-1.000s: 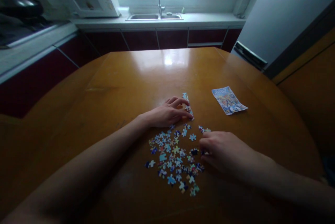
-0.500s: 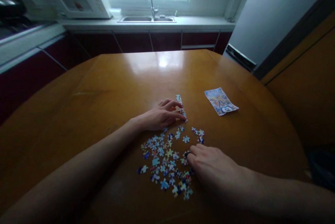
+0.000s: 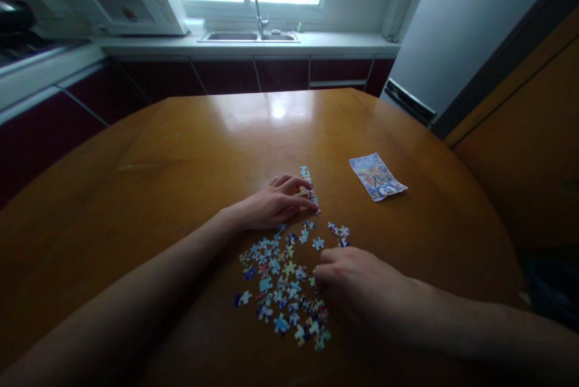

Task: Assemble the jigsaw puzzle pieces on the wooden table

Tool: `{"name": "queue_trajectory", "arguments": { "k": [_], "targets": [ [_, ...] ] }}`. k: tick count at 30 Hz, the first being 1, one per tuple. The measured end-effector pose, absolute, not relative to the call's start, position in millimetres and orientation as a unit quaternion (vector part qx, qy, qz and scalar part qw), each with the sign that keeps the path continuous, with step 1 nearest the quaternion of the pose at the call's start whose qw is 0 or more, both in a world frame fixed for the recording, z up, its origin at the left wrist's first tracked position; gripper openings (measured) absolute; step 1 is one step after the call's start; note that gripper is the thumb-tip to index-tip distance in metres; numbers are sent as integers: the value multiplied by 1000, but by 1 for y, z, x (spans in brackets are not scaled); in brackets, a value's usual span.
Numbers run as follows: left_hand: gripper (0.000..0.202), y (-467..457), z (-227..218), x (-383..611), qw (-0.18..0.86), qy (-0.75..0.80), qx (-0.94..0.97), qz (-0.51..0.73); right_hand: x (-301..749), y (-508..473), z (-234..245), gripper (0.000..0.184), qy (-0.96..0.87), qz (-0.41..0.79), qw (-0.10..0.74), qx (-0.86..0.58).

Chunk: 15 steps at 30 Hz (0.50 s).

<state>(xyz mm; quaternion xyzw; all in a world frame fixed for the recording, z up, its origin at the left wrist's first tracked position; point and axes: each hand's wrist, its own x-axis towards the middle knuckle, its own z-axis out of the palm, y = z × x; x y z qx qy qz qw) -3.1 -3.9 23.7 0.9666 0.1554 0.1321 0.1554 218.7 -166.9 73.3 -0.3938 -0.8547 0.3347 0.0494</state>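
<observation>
Several loose jigsaw pieces (image 3: 283,281) lie scattered on the brown wooden table (image 3: 181,152). My left hand (image 3: 271,203) rests palm down at the far edge of the scatter, its fingertips touching a short joined strip of pieces (image 3: 309,185). My right hand (image 3: 357,281) lies over the right side of the scatter with its fingers curled down onto the pieces; what is under the fingertips is hidden. A printed puzzle picture sheet (image 3: 376,176) lies flat to the far right of both hands.
Beyond the table run a counter with a sink and tap (image 3: 257,13) under a bright window, and a white microwave (image 3: 131,10) at the left. A grey fridge (image 3: 452,31) stands at the right. Dark red cabinets (image 3: 253,73) line the walls.
My right hand has slid left, from the right edge of the scatter onto its middle right part. My left hand has stayed on the joined strip. The view has shifted slightly.
</observation>
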Motion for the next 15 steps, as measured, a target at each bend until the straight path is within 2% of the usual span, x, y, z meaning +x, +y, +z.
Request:
{"name": "queue_trajectory", "arguments": {
  "k": [4, 7, 10, 15],
  "targets": [
    [34, -3, 22, -4, 149, 156, 968, 130, 228, -138, 65, 20, -799, 341, 239, -435],
    [34, -3, 21, -4, 151, 156, 967, 131, 237, -110, 50, 16, -754, 315, 332, -472],
    [34, -3, 21, -4, 157, 154, 966, 136, 243, -90, 32, 10, -721, 333, 358, -491],
    [34, -3, 20, -3, 160, 154, 965, 140, 245, -80, 19, 14, -756, 329, 330, -460]
  ]
}}
